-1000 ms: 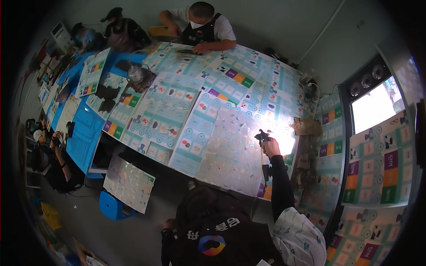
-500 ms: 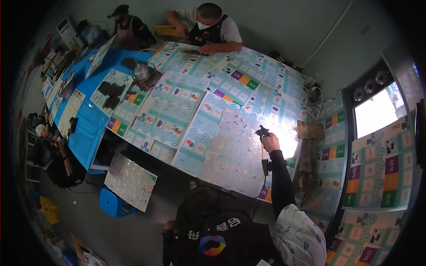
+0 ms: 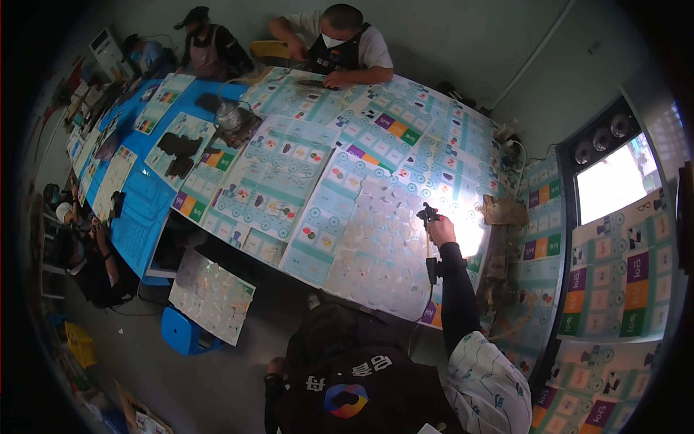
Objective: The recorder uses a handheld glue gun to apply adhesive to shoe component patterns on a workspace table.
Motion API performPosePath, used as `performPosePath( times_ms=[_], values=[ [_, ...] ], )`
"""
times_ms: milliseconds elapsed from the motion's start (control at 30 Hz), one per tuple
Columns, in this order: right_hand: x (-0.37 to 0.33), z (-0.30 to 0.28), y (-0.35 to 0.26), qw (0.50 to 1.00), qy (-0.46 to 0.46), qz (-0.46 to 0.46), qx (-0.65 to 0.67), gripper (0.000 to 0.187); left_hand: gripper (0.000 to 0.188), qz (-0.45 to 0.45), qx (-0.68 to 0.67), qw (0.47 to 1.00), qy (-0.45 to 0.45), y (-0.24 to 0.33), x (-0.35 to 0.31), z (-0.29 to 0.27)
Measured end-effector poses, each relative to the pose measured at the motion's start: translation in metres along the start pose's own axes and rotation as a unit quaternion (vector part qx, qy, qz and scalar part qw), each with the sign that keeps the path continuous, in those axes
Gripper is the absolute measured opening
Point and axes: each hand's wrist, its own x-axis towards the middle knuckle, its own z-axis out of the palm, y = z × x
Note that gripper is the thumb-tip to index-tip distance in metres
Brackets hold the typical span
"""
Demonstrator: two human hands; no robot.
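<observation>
1. the right hand [image 3: 442, 230], right of centre in the frame, has its fingers wrapped around the grip of a black gun-shaped tool [image 3: 429, 215].
2. that tool is above the right side of a sheet of pale rounded pieces [image 3: 376, 246], which lies on the desk [image 3: 444, 155] over printed sheets [image 3: 307, 231].
3. the left hand [image 3: 276, 367] is dim at lower centre, near the dark apron [image 3: 347, 369]; i cannot tell whether its fingers are clenched or released.
4. a pale tube [image 3: 428, 247] and a small black box [image 3: 432, 271] hang below the tool; if the arm swings low, they could drag over the pieces and shift any that are loose. whether they are stuck down cannot be told.
5. the bright glare [image 3: 468, 220] beside the right hand could hide a flaw or a missed patch there.
6. at lower left, another piece-covered sheet [image 3: 213, 293] juts past a blue stool [image 3: 181, 333]; a bump from a passing leg might tip it.
</observation>
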Motion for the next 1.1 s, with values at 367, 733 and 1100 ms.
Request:
performPosePath(
  times_ms=[367,733,1100],
  values=[
    [-0.012,-0.002,-0.011,0.994,-0.062,0.089,0.029,0.023,0.015,0.011,-0.033,0.999,0.039,0.006,-0.007,-0.001],
    [-0.012,0.009,-0.031,0.994,-0.093,0.035,0.053,0.021,0.022,-0.026,-0.065,0.997,0.031,0.002,-0.005,0.007],
    [0.009,0.029,-0.029,0.986,-0.078,-0.070,-0.133,0.018,0.026,-0.047,-0.033,0.998,-0.011,0.002,-0.007,0.008]
  ],
)
